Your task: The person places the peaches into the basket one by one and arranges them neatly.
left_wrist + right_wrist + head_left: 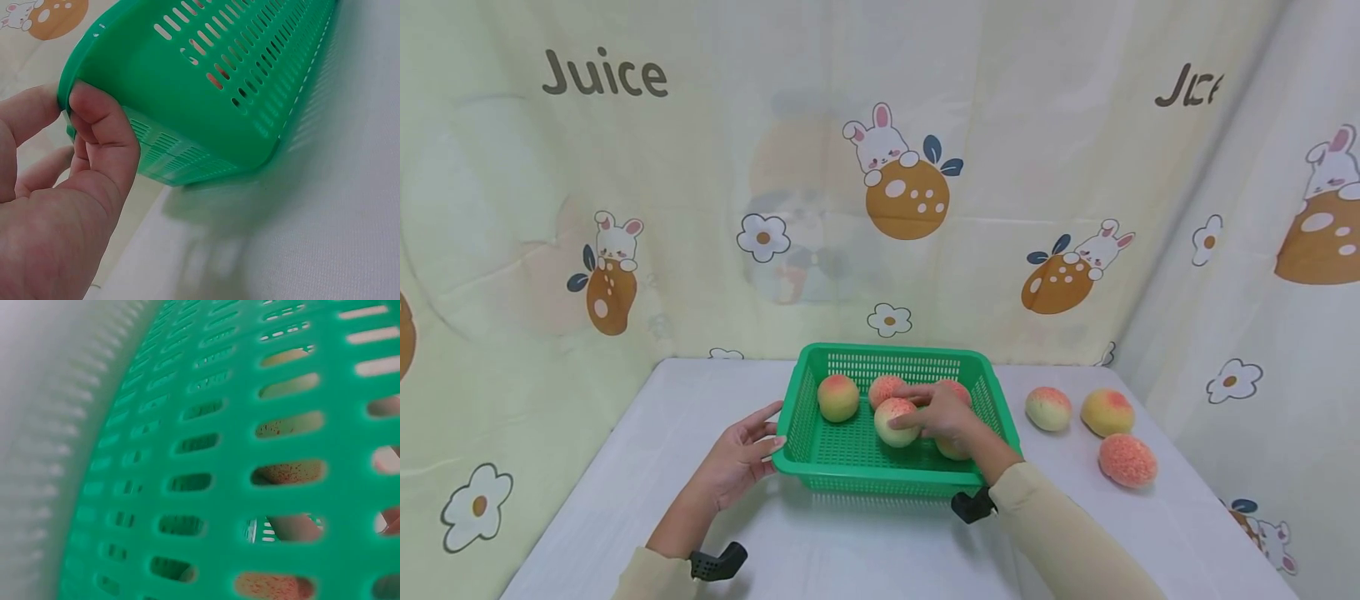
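A green plastic basket point(880, 472) with slotted walls stands on the table. My left hand point(741, 458) grips its rim at the near left corner; the left wrist view shows thumb and fingers pinching the rim point(87, 53). Inside the basket, my right hand point(946, 414) holds a pale peach point(895, 425) with a pink top between thumb and fingers. A yellow-red peach point(838, 398) lies to its left and a pink one point(885, 388) just behind. Two more, partly hidden by the right hand, lie on the right. The basket wall point(237, 419) fills most of the right wrist view.
Right of the basket lie three more peaches: a pale one point(1048, 409), a yellow one point(1108, 412) and a fuzzy pink one point(1127, 460). Behind the white tabletop point(820, 550) hangs a printed curtain point(700, 167), which also closes off both sides.
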A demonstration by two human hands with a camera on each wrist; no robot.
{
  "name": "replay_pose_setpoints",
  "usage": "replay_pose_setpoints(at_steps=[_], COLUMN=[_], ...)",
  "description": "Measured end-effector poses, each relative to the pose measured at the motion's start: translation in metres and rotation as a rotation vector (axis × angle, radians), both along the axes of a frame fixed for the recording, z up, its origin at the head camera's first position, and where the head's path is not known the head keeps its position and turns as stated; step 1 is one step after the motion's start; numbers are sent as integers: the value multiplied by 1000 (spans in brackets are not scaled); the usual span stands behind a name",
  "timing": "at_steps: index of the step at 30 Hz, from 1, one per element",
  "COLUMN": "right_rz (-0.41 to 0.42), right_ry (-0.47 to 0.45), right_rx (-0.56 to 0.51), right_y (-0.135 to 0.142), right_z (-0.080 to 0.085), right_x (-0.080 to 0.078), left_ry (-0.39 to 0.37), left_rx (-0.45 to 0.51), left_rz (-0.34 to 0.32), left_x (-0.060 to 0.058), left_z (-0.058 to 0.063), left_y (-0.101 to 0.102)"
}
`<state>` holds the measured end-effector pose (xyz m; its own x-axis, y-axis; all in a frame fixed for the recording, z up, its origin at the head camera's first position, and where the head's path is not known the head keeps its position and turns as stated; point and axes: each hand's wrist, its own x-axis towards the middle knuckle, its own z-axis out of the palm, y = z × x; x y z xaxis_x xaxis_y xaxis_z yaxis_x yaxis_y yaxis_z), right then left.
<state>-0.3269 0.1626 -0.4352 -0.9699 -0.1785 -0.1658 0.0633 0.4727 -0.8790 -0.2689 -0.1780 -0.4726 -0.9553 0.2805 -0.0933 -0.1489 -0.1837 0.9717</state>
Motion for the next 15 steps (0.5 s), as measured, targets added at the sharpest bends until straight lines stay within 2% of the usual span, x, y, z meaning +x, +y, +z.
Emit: replay_pose_setpoints(at_steps=[15], right_rz=[-4], right_ry=[-14], right_rx=[-5], right_y=[-6], right_z=[-4], right_x=[5], left_ry=[1], left_rx=[-25], left_rz=[10], left_x=[1], left_z=[0], left_y=[1])
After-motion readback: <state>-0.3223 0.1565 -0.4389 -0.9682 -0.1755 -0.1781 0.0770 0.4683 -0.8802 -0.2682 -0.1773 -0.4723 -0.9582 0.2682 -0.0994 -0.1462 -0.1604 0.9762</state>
